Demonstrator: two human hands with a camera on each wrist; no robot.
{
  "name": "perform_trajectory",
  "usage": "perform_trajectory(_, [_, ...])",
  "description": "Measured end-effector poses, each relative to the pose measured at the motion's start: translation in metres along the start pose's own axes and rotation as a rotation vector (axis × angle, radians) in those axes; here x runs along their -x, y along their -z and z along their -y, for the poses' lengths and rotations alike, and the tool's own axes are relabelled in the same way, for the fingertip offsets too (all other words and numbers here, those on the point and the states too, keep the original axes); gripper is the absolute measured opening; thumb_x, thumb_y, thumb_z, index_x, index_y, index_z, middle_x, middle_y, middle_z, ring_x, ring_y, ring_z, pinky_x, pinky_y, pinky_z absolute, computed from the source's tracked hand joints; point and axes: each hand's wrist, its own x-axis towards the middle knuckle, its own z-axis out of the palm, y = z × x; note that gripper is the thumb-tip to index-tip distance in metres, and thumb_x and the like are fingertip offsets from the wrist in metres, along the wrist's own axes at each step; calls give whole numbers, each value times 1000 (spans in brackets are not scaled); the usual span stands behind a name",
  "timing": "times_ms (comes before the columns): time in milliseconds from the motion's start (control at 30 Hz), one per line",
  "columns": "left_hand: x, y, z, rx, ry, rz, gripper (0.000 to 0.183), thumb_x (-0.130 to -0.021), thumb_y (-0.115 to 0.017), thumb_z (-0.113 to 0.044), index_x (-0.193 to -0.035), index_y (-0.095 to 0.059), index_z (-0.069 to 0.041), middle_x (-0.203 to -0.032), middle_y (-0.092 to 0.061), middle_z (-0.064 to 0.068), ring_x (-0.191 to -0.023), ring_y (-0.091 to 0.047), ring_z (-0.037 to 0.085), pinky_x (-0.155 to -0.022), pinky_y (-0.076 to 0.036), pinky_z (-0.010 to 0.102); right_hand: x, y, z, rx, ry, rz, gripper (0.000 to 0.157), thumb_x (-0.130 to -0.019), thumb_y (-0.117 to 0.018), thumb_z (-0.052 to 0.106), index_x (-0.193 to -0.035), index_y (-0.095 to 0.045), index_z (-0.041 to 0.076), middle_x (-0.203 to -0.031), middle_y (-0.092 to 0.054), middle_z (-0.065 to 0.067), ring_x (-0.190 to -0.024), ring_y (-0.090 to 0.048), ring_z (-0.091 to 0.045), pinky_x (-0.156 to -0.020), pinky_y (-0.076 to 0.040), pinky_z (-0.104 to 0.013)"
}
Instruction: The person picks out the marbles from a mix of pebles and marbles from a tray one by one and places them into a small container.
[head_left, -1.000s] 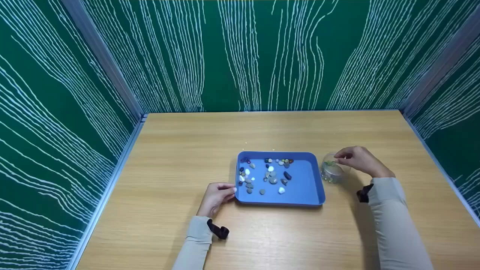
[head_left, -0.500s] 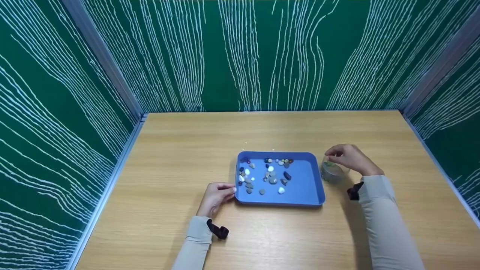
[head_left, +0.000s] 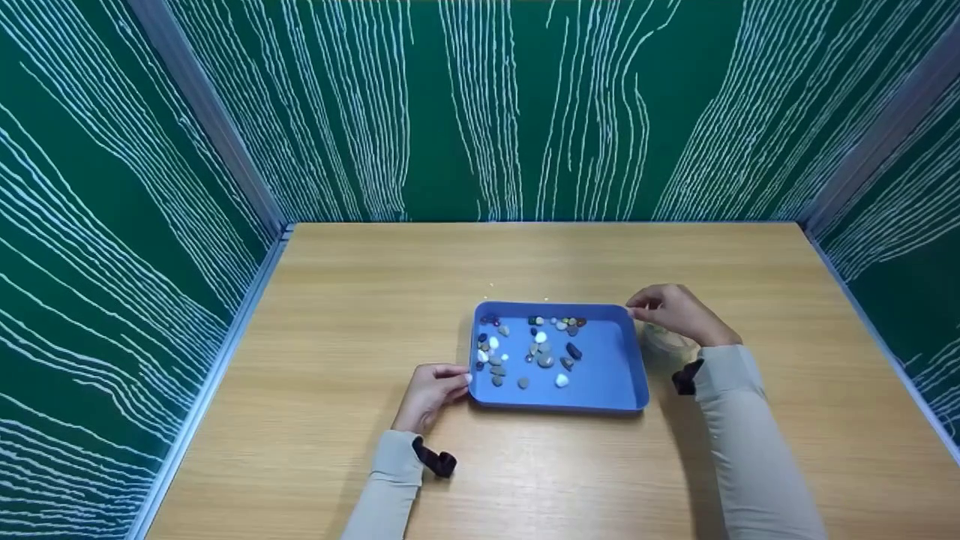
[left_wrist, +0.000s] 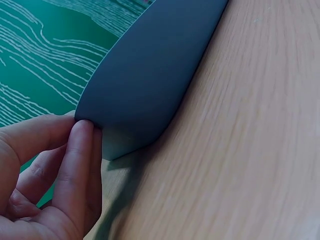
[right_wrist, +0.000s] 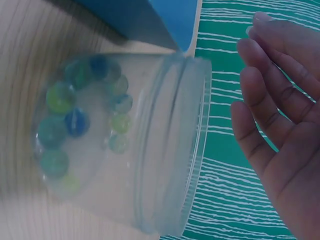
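At its front-left side, a blue tray [head_left: 636, 375] is pinched at the rim between the thumb and fingers of my left hand [head_left: 431, 396]; the left wrist view shows this grip close up. Small stones [head_left: 546, 360] and glossy beads lie inside the tray, mostly in its left and middle parts. My right hand [head_left: 679, 315] is over the tray's back-right corner, thumb and index tips close together; I cannot tell whether something is between them. Under that hand stands a clear jar [right_wrist: 165, 145], lidless, with green and blue marbles [right_wrist: 52, 132] at its bottom.
The wooden table [head_left: 360, 300] bears a few tiny pale specks [head_left: 491, 285] behind the tray. Green panels [head_left: 420, 112] with white wavy lines enclose its back and sides. The jar is close beside the tray's right wall.
My right hand has moved left from over the jar to the tray's back-right corner. The left hand, tray and stones have stayed put.
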Motion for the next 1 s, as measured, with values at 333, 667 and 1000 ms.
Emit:
perform_trajectory(333, [-2, -2, 1, 2, -8, -10, 31, -82, -68, 8, -111, -62, 17, -93, -69, 12, -76, -67, 12, -75, -60, 23, -6, -5, 7, 0, -26, 23, 27, -94, -62, 23, -116, -68, 7, -109, -66, -13, -95, -57, -26, -81, -54, -32])
perform_trajectory(667, [2, -1, -1, -9, -1, -16, 32, -82, -69, 7, -112, -61, 16, -96, -69, 15, -77, -68, 13, -76, -60, 24, -10, -10, 11, 1, -22, 37, 28, -94, -62, 21, -117, -67, 6, -110, -67, -12, -96, -58, -26, -87, -56, -40])
perform_trajectory(1000, [0, 0, 1, -25, -5, -10, 30, -82, -69, 6, -111, -63, 16, -90, -69, 9, -75, -67, 11, -74, -60, 22, -13, -17, 19, -7, 5, 32, 27, -93, -63, 21, -115, -68, 6, -108, -68, -11, -93, -59, -24, -86, -55, -38])
